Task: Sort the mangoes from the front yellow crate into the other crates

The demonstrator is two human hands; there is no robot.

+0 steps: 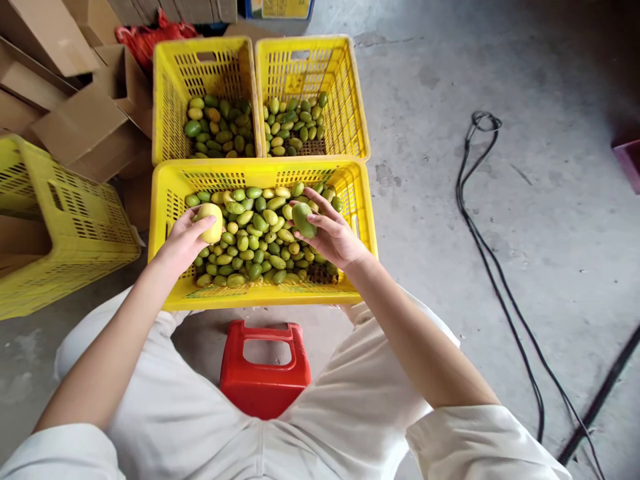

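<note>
My left hand (187, 233) is closed round a pale yellow mango (210, 223) over the left side of the near yellow crate (265, 299). In my right hand (333, 233) is a green mango (304, 220), gripped between thumb and fingers above the crate's right half. Beneath both hands lie many small green and yellowish mangoes (255, 257), which cover most of the crate's bottom. Part of the crate's dark floor shows at the lower right.
Two more yellow crates, at back left (173, 100) and back right (350, 100), hold mangoes too. Another yellow crate (85, 220) and cardboard boxes (80, 127) stand left. A red stool (265, 390) sits between my legs. Black cable (480, 237) lies on the floor at right.
</note>
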